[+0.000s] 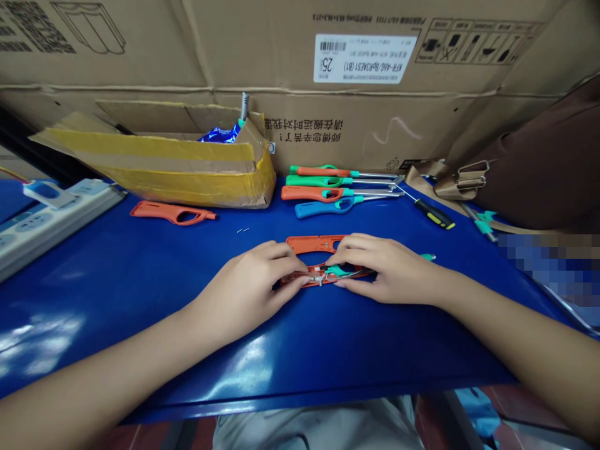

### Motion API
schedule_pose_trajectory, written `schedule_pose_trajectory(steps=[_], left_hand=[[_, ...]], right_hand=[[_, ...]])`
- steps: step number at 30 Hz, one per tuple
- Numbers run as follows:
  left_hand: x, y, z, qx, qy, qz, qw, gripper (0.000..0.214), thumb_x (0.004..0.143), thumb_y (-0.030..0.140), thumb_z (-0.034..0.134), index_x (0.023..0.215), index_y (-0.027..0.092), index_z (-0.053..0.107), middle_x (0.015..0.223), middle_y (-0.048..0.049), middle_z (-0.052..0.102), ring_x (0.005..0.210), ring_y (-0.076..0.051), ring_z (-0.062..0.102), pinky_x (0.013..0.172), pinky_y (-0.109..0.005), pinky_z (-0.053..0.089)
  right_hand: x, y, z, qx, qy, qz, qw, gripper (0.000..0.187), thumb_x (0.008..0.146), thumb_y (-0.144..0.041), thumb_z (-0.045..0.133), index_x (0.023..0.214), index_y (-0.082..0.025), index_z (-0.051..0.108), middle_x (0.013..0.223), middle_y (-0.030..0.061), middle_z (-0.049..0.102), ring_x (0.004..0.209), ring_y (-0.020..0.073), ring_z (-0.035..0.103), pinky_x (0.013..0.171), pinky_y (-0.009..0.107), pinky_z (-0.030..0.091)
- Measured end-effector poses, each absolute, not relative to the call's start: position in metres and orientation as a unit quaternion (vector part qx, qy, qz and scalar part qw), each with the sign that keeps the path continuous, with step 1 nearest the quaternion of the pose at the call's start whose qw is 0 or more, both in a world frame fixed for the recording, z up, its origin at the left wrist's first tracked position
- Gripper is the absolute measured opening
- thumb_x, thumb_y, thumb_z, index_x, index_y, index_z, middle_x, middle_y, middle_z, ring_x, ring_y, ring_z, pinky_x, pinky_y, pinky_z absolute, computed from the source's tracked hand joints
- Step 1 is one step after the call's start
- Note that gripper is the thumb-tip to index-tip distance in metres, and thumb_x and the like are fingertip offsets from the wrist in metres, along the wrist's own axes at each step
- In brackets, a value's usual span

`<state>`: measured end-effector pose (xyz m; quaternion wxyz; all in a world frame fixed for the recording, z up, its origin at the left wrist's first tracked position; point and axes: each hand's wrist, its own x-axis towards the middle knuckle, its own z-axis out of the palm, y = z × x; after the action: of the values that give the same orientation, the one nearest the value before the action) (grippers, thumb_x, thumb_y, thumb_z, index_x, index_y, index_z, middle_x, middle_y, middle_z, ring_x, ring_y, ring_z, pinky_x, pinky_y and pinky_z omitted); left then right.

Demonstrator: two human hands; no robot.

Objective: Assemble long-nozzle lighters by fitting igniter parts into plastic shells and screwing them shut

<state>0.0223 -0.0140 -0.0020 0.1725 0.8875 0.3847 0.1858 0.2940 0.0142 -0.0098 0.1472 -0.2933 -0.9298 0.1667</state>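
Note:
An opened orange utility lighter [338, 283] lies between my hands, its inner side facing up. In it show a teal trigger piece [341, 270], a metal rod and small whitish parts. With thumb and fingers closed, my left hand [255, 281] grips its left end, where the fingertips cover some inner parts. My right hand [396, 265] pinches it around the trigger and rod, hiding the right end. Just behind, the loose orange shell half [307, 244] rests on the table, partly covered by my right fingers. A teal tip [428, 257] pokes out beyond my right hand.
Several long-necked lighters [323, 181] lie stacked behind, beside a black-and-yellow screwdriver [435, 214]. Two small pins [242, 230] and an orange lighter casing [171, 213] sit to the left. A yellow-taped box [187, 169], power strip [60, 215] and large carton [262, 56] border the blue table [154, 275].

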Motion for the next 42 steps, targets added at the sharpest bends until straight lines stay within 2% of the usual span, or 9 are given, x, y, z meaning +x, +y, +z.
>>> schedule_pose_trajectory(steps=[5, 10, 15, 26, 33, 38, 42], left_hand=[[0.024, -0.014, -0.002, 0.886, 0.368, 0.200, 0.197, 0.020, 0.099, 0.023, 0.059, 0.109, 0.020, 0.077, 0.099, -0.0065, 0.074, 0.094, -0.020, 0.066, 0.084, -0.033, 0.053], [0.026, -0.016, 0.000, 0.845, 0.406, 0.236, 0.257, 0.017, 0.094, 0.022, 0.065, 0.105, 0.020, 0.078, 0.093, -0.0045, 0.073, 0.076, -0.014, 0.067, 0.069, -0.025, 0.053], [0.027, -0.018, 0.002, 0.837, 0.424, 0.221, 0.265, 0.018, 0.091, 0.018, 0.064, 0.103, 0.020, 0.078, 0.089, -0.0032, 0.071, 0.069, -0.012, 0.064, 0.063, -0.023, 0.050], [0.025, -0.017, 0.006, 0.854, 0.410, 0.194, 0.256, 0.026, 0.093, 0.017, 0.058, 0.106, 0.023, 0.080, 0.092, -0.0052, 0.073, 0.078, -0.016, 0.068, 0.071, -0.026, 0.053], [0.023, -0.013, 0.000, 0.860, 0.400, 0.189, 0.255, 0.025, 0.096, 0.016, 0.060, 0.107, 0.024, 0.081, 0.088, -0.0043, 0.071, 0.079, -0.016, 0.066, 0.074, -0.027, 0.051], [0.024, -0.013, -0.001, 0.868, 0.389, 0.183, 0.247, 0.025, 0.099, 0.019, 0.059, 0.108, 0.023, 0.081, 0.083, -0.0042, 0.066, 0.074, -0.015, 0.063, 0.073, -0.026, 0.050], [0.026, -0.015, -0.002, 0.872, 0.383, 0.182, 0.244, 0.025, 0.099, 0.018, 0.059, 0.110, 0.023, 0.080, 0.085, -0.0044, 0.064, 0.075, -0.015, 0.061, 0.074, -0.027, 0.050]], right_hand=[[0.294, 0.014, -0.009, -0.293, -0.929, 0.168, 0.150, 0.024, 0.096, -0.032, 0.063, 0.118, -0.023, 0.068, 0.113, 0.0072, 0.069, 0.108, 0.0214, 0.064, 0.088, 0.034, 0.051], [0.293, 0.014, -0.009, -0.295, -0.927, 0.173, 0.153, 0.023, 0.095, -0.031, 0.064, 0.117, -0.023, 0.068, 0.113, 0.0072, 0.070, 0.106, 0.0214, 0.065, 0.087, 0.034, 0.052], [0.293, 0.014, -0.009, -0.294, -0.928, 0.173, 0.147, 0.022, 0.095, -0.030, 0.063, 0.116, -0.023, 0.068, 0.111, 0.0066, 0.070, 0.105, 0.0210, 0.064, 0.086, 0.034, 0.051], [0.293, 0.013, -0.008, -0.295, -0.932, 0.146, 0.152, 0.026, 0.095, -0.032, 0.063, 0.120, -0.023, 0.067, 0.115, 0.0084, 0.068, 0.108, 0.0228, 0.063, 0.085, 0.035, 0.053], [0.287, 0.010, -0.009, -0.285, -0.925, 0.135, 0.212, 0.028, 0.096, -0.030, 0.061, 0.123, -0.021, 0.067, 0.117, 0.0107, 0.065, 0.108, 0.0238, 0.058, 0.092, 0.040, 0.050], [0.279, 0.008, -0.016, -0.312, -0.911, 0.142, 0.228, 0.022, 0.096, -0.028, 0.061, 0.116, -0.022, 0.070, 0.114, 0.0101, 0.066, 0.105, 0.0236, 0.058, 0.094, 0.043, 0.047], [0.275, 0.009, -0.020, -0.340, -0.889, 0.179, 0.247, 0.010, 0.093, -0.025, 0.068, 0.101, -0.021, 0.073, 0.101, 0.0068, 0.070, 0.095, 0.0211, 0.059, 0.089, 0.039, 0.046]])
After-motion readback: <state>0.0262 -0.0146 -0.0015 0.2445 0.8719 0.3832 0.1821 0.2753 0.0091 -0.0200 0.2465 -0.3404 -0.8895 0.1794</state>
